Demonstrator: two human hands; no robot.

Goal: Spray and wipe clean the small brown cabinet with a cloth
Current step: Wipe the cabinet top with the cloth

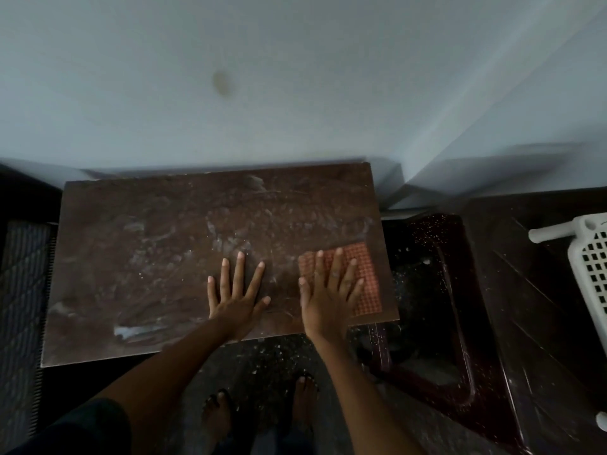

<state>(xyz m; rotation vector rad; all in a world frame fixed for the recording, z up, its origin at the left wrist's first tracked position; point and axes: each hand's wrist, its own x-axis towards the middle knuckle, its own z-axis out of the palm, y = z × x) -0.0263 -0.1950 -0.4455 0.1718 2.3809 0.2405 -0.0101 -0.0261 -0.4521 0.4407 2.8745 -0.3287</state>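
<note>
Wiping is midway: cabinet [170,244] top shows wet smears. Right hand [328,290] presses cloth [364,277] flat at 4 o'clock; left hand [238,292] rests flat, empty.

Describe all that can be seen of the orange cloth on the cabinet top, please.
The orange cloth shows a fine checked grid and looks like thin fabric. It lies flat near the front right corner of the smeared brown cabinet top. The right hand presses on it with straight, spread fingers, hiding its left part. The left hand does not touch it.
</note>
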